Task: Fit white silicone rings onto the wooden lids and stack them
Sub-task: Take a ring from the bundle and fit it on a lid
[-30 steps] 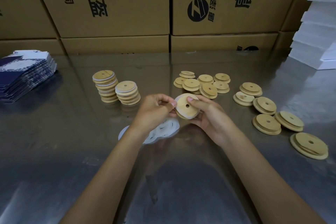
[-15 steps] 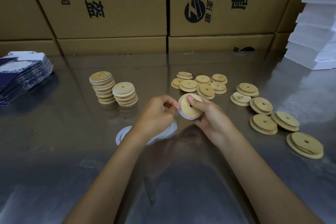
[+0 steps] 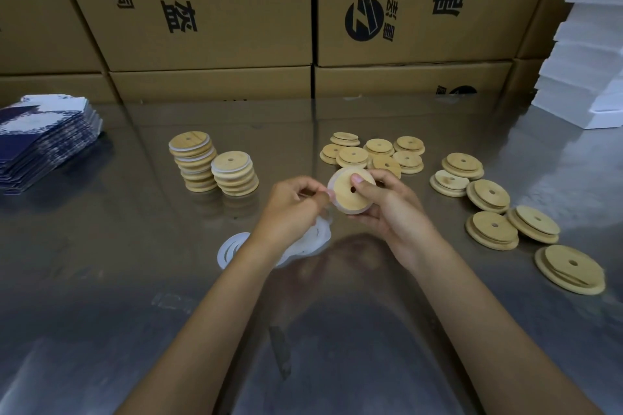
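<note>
My right hand [image 3: 387, 209] holds a round wooden lid [image 3: 347, 195] upright above the metal table, thumb near its centre hole. A white silicone ring [image 3: 332, 192] runs around the lid's left edge, and my left hand [image 3: 293, 209] pinches it there. Under my left wrist lies a pile of loose white rings [image 3: 232, 248]. Two stacks of ringed lids [image 3: 232, 173] stand at the left. Bare lids lie in a cluster [image 3: 374, 155] behind my hands and scattered at the right [image 3: 492, 231].
Cardboard boxes [image 3: 209, 10] wall off the back of the table [image 3: 101, 280]. A stack of blue-and-white printed packs [image 3: 43, 141] sits at the far left. White foam blocks [image 3: 590, 61] are piled at the right back corner.
Both hands stayed together on the lid. My left fingers have worked along the ring at the lid's left edge, and the lid has turned slightly in my right hand.
</note>
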